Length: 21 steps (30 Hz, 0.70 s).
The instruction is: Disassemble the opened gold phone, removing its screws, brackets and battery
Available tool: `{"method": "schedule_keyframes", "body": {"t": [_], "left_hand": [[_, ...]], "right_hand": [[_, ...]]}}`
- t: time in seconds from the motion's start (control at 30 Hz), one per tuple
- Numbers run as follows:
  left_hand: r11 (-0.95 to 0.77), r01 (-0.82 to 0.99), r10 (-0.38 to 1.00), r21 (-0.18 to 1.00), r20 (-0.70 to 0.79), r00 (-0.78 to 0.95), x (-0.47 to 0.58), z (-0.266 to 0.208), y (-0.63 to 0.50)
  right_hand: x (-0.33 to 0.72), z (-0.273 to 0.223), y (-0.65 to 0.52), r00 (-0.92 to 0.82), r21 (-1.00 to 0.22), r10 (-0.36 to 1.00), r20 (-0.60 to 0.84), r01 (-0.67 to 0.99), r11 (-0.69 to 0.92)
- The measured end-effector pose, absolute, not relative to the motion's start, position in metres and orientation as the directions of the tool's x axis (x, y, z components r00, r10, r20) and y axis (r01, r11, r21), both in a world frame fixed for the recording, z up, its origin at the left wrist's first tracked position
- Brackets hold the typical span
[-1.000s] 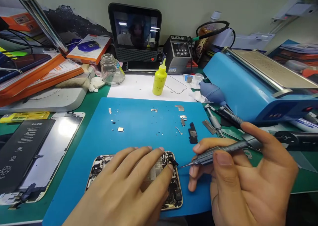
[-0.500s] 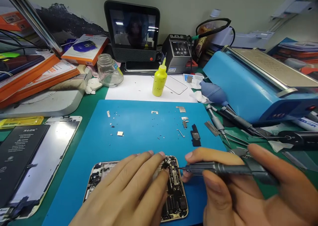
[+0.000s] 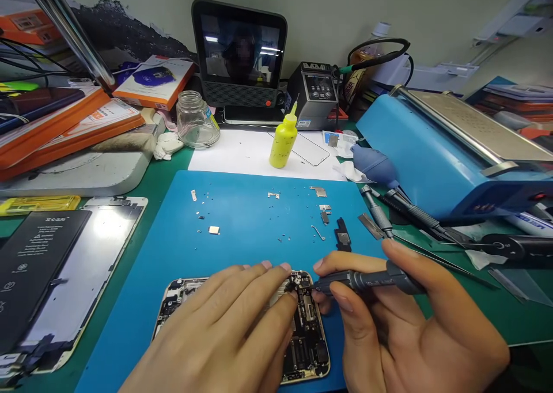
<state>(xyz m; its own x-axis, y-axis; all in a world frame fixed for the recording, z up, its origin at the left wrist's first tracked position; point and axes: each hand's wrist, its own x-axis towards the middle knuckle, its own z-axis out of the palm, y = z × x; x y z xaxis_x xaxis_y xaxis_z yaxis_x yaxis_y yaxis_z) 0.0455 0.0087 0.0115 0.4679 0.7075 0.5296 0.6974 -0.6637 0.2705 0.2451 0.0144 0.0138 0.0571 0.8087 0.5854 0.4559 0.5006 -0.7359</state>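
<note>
An opened smartphone lies on the blue mat, its circuit board and small parts exposed. My left hand is laid across it, fingers bent over the far edge and one fingertip pressing near a black part by the upper corner; the thumb is hidden. In my right hand is a dark precision screwdriver, gripped between thumb and fingers with the index finger on its rear end. The driver's tip points at the phone's upper right corner; contact cannot be made out.
Tiny screws and metal brackets lie spread over the blue mat. A detached screen with a battery is at left. Behind stand a yellow bottle and a glass jar. Tweezers and a blue machine are at right.
My right hand has moved a little left, and its index finger has come forward along the screwdriver, whose rear end is tucked under it. The left hand stays on the phone. The view has shifted slightly.
</note>
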Motion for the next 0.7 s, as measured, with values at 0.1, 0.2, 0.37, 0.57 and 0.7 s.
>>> {"method": "schedule_keyframes", "body": {"t": [0.1, 0.2, 0.37, 0.57, 0.7], "left_hand": [[-0.678, 0.691, 0.696, 0.250, 0.520, 0.495, 0.036, 0.006, 0.003], [-0.707, 0.675, 0.673, 0.211, 0.496, 0.549, 0.027, 0.000, -0.001], [-0.699, 0.683, 0.684, 0.210, 0.475, 0.554, 0.024, 0.000, -0.004], [-0.682, 0.689, 0.700, 0.245, 0.489, 0.520, 0.028, 0.008, -0.004], [-0.670, 0.707, 0.691, 0.226, 0.537, 0.483, 0.034, 0.016, -0.002]], "right_hand": [[0.245, 0.014, 0.014, 0.060, -0.750, 0.813, 0.579, 0.430, 0.502], [0.248, 0.011, 0.014, 0.038, -0.743, 0.816, 0.576, 0.440, 0.504], [0.253, 0.007, 0.017, -0.143, -0.541, 0.698, 0.701, 0.531, 0.652], [0.251, 0.012, 0.019, -0.211, -0.516, 0.679, 0.703, 0.506, 0.691], [0.252, 0.014, 0.023, -0.231, -0.422, 0.632, 0.739, 0.572, 0.703]]}}
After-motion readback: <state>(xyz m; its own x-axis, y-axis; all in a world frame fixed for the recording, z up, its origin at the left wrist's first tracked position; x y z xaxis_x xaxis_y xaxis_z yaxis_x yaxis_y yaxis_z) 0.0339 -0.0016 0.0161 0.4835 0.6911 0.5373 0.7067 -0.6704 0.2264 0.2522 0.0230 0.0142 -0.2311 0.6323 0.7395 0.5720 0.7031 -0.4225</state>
